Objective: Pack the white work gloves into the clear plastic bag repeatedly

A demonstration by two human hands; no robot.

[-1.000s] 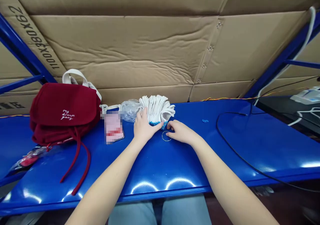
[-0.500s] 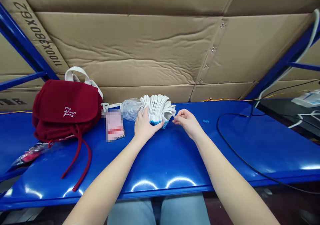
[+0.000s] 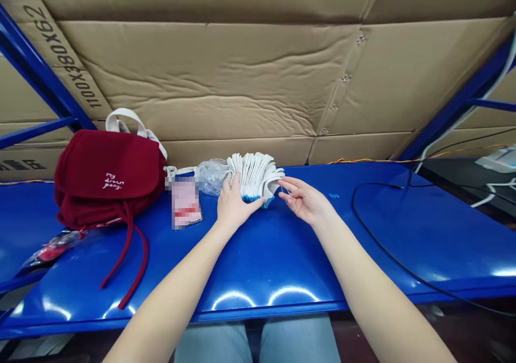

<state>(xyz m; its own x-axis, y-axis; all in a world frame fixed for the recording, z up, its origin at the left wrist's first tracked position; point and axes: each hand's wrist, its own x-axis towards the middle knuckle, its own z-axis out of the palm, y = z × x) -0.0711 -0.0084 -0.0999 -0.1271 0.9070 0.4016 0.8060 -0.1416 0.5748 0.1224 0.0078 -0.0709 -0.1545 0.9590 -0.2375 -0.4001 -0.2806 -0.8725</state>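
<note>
plastic wrap [image 3: 210, 177] is bunched left of the fanned stack of white knit gloves [image 3: 255, 176], which is laid on the blue steel shelf [image 3: 278, 261], its long axis front to back, glove fingers pointed away, blue cuffs nearest the body. the stack's left side is pressed by the left hand [image 3: 236, 204], fingers spread, while a thin strand [image 3: 285, 190] is pinched by the right hand [image 3: 304, 201], thumb and forefinger together.

Item: white knit gloves [image 3: 253, 176]
Form: fanned stack, blue-edged cuffs facing down
Place: lying on blue metal shelf [image 3: 282, 250], toward its back edge
</note>
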